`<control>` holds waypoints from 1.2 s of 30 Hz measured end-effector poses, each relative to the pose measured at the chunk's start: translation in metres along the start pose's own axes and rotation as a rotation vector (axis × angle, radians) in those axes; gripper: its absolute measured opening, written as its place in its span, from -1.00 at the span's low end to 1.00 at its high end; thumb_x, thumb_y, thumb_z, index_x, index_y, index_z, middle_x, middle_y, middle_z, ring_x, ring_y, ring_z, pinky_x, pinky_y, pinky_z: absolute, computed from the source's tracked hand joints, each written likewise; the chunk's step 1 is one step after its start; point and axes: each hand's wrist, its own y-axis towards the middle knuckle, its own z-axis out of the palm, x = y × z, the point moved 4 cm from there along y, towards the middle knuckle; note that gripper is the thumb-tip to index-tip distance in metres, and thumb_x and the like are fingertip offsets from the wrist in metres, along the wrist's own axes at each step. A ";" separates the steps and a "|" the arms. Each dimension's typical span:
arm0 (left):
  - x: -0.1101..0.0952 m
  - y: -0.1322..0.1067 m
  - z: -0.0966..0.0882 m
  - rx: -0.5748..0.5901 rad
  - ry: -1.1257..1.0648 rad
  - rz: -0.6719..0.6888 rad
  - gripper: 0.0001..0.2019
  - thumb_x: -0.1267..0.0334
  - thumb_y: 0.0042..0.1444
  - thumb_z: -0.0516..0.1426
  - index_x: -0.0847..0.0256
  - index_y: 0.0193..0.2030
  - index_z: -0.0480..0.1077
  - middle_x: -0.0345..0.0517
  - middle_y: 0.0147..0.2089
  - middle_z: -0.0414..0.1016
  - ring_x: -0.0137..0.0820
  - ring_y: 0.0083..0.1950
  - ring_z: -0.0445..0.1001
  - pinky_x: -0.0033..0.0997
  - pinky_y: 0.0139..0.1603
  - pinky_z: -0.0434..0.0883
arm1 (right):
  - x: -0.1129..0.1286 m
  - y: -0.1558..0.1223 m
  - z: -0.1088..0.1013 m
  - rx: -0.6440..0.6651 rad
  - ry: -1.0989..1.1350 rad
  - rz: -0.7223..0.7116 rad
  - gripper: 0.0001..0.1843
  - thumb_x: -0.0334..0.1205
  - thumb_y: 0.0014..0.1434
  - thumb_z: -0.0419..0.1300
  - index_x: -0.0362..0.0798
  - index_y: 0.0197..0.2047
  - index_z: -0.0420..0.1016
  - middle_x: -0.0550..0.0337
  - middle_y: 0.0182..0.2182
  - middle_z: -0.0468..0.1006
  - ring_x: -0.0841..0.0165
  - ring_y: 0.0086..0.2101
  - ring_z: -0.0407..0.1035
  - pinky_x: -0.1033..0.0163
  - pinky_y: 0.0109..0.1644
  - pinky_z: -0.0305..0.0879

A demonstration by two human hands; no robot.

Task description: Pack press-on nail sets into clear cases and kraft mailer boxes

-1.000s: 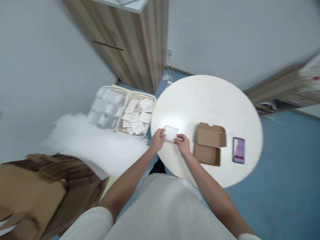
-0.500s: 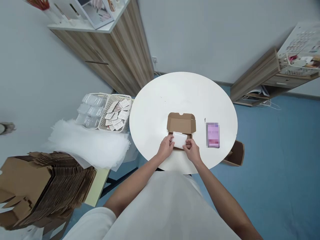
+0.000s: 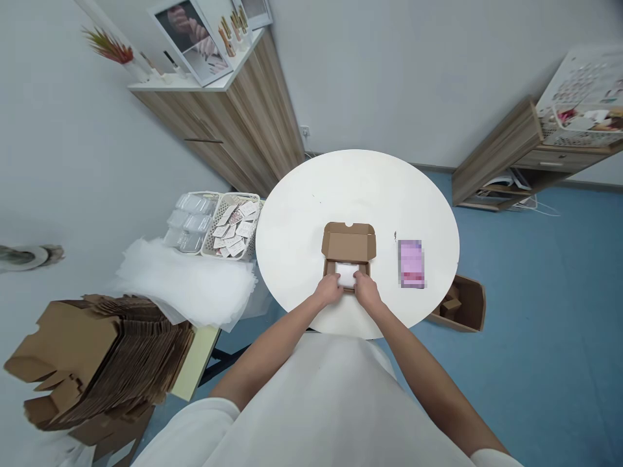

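A small brown cardboard box [image 3: 348,246] lies on the round white table with its lid folded back, away from me. Inside its tray rests a white wrapped packet [image 3: 347,274]; what it wraps is hidden. My left hand [image 3: 329,289] is closed at the packet's left side, fingertips at its edge. On the opposite side my right hand [image 3: 367,290] is closed in the same way. Both hands cover the near corners of the box, and some of their fingers are out of sight.
A phone with a blurred screen [image 3: 411,264] lies right of the box on the table [image 3: 360,185]. At left are a basket of cards [image 3: 235,228], clear plastic cases [image 3: 191,222], white foam sheets [image 3: 189,282] and stacked flat cartons [image 3: 141,350]. An open carton [image 3: 462,305] stands on the floor.
The white packet has gone down from above the box into its tray, both hands lowering with it. The camera view has shifted slightly.
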 end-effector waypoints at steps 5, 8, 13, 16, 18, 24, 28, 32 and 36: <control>0.008 -0.004 -0.013 -0.128 -0.081 0.075 -0.64 0.32 -0.05 0.04 0.29 -0.05 0.29 0.04 -0.09 0.40 -0.26 -0.03 0.34 -0.35 -0.07 0.28 | 0.005 -0.006 -0.008 -0.079 0.004 -0.079 -0.76 -0.42 0.05 -0.03 -0.10 -0.20 0.34 0.05 -0.26 0.42 0.32 -0.24 0.31 0.29 -0.23 0.13; 0.022 -0.003 -0.038 -0.298 -0.243 0.086 -0.72 0.28 -0.01 0.02 0.23 -0.12 0.32 -0.03 -0.12 0.41 -0.32 -0.12 0.38 -0.35 -0.12 0.31 | -0.011 -0.005 -0.031 -0.246 0.172 -0.058 -0.75 -0.27 0.10 -0.05 -0.05 -0.18 0.36 0.09 -0.22 0.43 0.34 -0.25 0.32 0.27 -0.18 0.16; 0.047 0.023 -0.078 -0.314 -0.611 -0.097 -0.65 0.04 0.09 -0.07 0.25 -0.14 0.30 0.03 -0.07 0.38 -0.33 -0.13 0.40 -0.34 -0.13 0.31 | -0.053 0.015 -0.063 -0.346 0.554 0.183 -0.49 0.07 0.00 0.03 -0.05 -0.05 0.33 0.04 -0.09 0.41 0.25 -0.16 0.30 0.16 -0.09 0.17; 0.044 0.040 -0.085 -0.185 -0.831 -0.149 -0.52 -0.07 0.11 -0.16 0.28 -0.08 0.26 0.10 -0.01 0.35 -0.33 -0.10 0.40 -0.36 -0.16 0.32 | -0.060 0.031 -0.064 -0.182 0.774 0.256 -0.42 0.20 0.02 -0.08 -0.02 -0.06 0.35 0.04 -0.01 0.36 0.23 -0.07 0.26 0.14 -0.05 0.15; 0.039 0.046 -0.083 -0.099 -0.903 -0.156 -0.47 -0.12 0.10 -0.18 0.30 -0.06 0.25 0.12 -0.01 0.35 -0.33 -0.10 0.39 -0.35 -0.15 0.32 | -0.056 0.038 -0.061 -0.049 0.896 0.280 -0.36 0.25 0.04 -0.20 0.00 -0.05 0.35 0.06 -0.01 0.36 0.24 -0.08 0.28 0.13 -0.07 0.17; 0.030 0.050 -0.079 -0.019 -0.969 -0.099 -0.42 -0.14 0.10 -0.21 0.32 -0.05 0.26 0.11 -0.01 0.36 -0.32 -0.07 0.37 -0.32 -0.07 0.29 | -0.033 0.042 -0.064 0.007 1.045 0.193 -0.36 0.28 0.06 -0.27 0.13 -0.01 0.31 0.17 0.01 0.36 0.29 -0.03 0.23 0.12 0.00 0.11; 0.026 0.051 -0.089 -0.029 -0.994 -0.007 -0.45 -0.12 0.11 -0.24 0.26 -0.06 0.29 0.05 0.05 0.32 -0.29 0.02 0.33 -0.30 -0.02 0.25 | -0.025 0.041 -0.073 -0.017 1.055 0.145 -0.42 0.24 0.09 -0.25 0.18 0.03 0.27 0.22 0.05 0.31 0.31 0.00 0.20 0.13 0.02 0.09; 0.025 0.049 -0.095 -0.019 -1.000 0.012 -0.52 -0.02 0.13 -0.23 0.21 -0.01 0.27 0.02 0.08 0.30 -0.26 0.09 0.26 -0.23 0.01 0.22 | -0.021 0.036 -0.079 0.017 1.055 0.076 -0.45 0.19 0.11 -0.25 0.17 0.02 0.28 0.23 0.07 0.28 0.33 -0.01 0.21 0.15 0.02 0.11; 0.027 0.046 -0.095 -0.014 -0.937 0.015 -0.58 0.11 0.12 -0.22 0.14 -0.01 0.28 -0.06 0.09 0.29 -0.26 0.14 0.21 -0.17 0.03 0.19 | -0.025 0.032 -0.078 -0.003 1.040 0.066 -0.48 0.18 0.09 -0.17 0.16 -0.01 0.31 0.21 0.03 0.30 0.34 -0.06 0.23 0.18 -0.02 0.17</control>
